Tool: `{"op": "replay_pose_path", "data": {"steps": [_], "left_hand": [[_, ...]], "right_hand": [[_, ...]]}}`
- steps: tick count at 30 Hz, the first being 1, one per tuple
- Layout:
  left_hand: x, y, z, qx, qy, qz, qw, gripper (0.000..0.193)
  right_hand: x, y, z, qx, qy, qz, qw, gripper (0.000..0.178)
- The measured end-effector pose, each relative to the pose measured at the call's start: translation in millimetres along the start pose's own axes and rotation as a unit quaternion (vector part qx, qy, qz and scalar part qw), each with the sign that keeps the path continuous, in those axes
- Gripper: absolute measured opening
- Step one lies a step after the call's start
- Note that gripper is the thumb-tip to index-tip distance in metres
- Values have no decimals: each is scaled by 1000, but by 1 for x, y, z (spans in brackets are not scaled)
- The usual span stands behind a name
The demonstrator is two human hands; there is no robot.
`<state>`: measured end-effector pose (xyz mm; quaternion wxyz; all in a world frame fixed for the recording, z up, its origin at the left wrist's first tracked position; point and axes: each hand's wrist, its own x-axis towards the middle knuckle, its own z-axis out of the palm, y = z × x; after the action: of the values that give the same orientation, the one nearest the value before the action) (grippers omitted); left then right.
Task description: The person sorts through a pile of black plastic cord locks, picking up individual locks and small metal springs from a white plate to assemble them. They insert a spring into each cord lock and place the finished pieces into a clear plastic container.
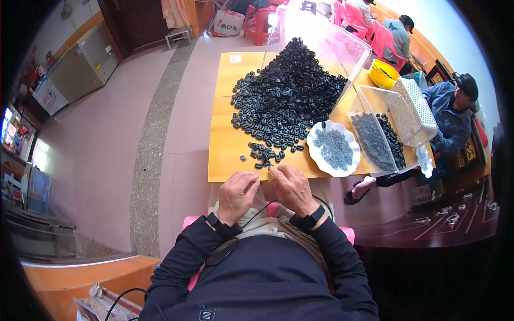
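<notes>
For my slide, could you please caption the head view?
Left hand and right hand near black parts heaped on a table.

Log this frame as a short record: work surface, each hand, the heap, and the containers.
Surface: yellowish table
Left hand: at the table's near edge; hold unclear
Right hand: beside loose black pieces; hold unclear
Heap: black pieces, beyond the loose ones
Plate: white, scalloped, holding small grey pieces
Clear bin: right of the plate; grey and black pieces inside

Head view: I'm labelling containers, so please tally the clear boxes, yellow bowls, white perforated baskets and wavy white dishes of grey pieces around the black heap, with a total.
Clear boxes: 2
Yellow bowl: 1
White perforated basket: 1
Wavy white dish: 1
Total: 5
</notes>
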<state>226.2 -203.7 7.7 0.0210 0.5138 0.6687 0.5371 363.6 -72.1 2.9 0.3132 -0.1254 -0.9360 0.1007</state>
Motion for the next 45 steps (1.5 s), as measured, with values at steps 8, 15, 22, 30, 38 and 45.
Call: {"op": "replay_pose_path", "data": {"steps": [8,15,22,30,38,45], "left_hand": [[-2,1,3,2,-10,7,1000,15],[-5,6,6,-48,-54,-43,996,19],[-2,17,8,-136,-78,-82,984,26],[1,19,15,-122,-83,-103,984,19],[-5,12,17,-210,-106,-170,957,16],[-1,15,22,-357,-159,-275,878,20]], "right_hand": [[-2,1,-1,-71,-13,-22,997,21],[-12,-2,-1,37,41,11,998,19],[-9,-21,-1,371,28,262,891,13],[-12,-25,-4,486,41,305,818,13],[5,59,-86,-90,-1,225,970,16],[3,111,-83,-137,-107,254,952,19]]}}
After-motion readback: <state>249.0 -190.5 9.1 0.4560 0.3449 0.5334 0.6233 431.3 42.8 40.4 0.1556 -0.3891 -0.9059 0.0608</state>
